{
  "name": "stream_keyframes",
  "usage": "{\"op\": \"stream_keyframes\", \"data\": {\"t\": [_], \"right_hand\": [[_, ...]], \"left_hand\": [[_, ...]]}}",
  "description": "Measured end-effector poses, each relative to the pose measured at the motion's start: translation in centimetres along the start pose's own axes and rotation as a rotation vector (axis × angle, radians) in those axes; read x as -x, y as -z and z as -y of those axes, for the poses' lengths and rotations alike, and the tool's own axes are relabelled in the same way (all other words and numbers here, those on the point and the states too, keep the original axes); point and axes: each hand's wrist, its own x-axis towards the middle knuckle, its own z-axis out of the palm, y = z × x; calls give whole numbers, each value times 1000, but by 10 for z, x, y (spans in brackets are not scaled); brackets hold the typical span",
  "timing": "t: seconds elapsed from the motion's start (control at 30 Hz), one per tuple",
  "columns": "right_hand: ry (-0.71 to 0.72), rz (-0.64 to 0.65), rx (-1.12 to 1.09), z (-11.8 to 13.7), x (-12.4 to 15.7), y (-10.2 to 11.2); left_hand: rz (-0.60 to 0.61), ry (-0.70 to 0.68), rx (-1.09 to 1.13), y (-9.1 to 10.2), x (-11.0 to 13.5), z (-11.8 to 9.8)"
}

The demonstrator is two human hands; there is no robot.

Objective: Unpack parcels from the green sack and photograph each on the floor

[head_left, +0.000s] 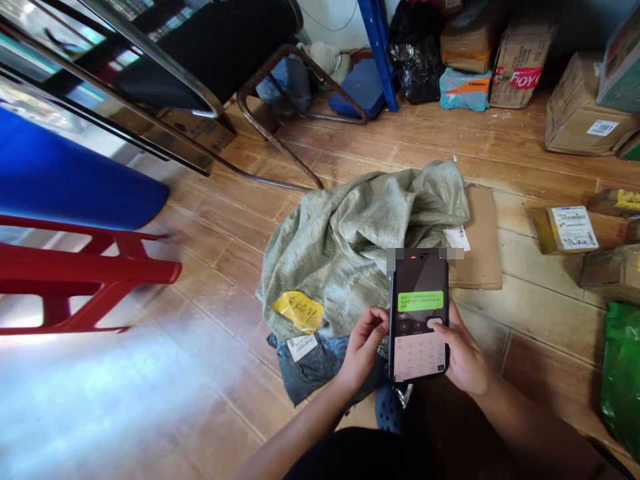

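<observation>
A smartphone (pixel 420 347) in a dark case is upright in front of me, its lit screen showing a green message bubble above a keypad. My right hand (pixel 465 353) grips its right side, with the thumb over the screen. At the left edge, my left hand (pixel 364 343) is closed, its fingers curled against the phone and their tips partly hidden. Beyond the phone lies a crumpled grey-green woven sack (pixel 340 227) with a yellow handwritten label (pixel 300 311). A dark plastic parcel (pixel 295 380) with a white label sticks out from under the sack.
A flat cardboard piece (pixel 480 247) lies beside the sack on the tiled floor. Boxes, including a small labelled carton (pixel 567 230), stand to the right near a green bag (pixel 623 373). A red plastic stool (pixel 100 267) and a metal-framed chair (pixel 280 133) are at left.
</observation>
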Motion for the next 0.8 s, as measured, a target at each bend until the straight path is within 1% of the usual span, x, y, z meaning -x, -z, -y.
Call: {"op": "stream_keyframes", "data": {"t": [0.2, 0.33, 0.5, 0.67, 0.8], "right_hand": [[11, -23, 25, 2, 0, 2], [10, -7, 74, 0, -1, 4], [10, -36, 114, -3, -3, 4], [42, -24, 51, 0, -4, -1], [36, -19, -17, 2, -2, -3]], "left_hand": [[-1, 18, 6, -2, 0, -4], [-2, 27, 9, -2, -1, 0], [-9, 53, 36, 0, -1, 3], [-33, 49, 26, -1, 1, 2], [-31, 68, 25, -1, 1, 6]]}}
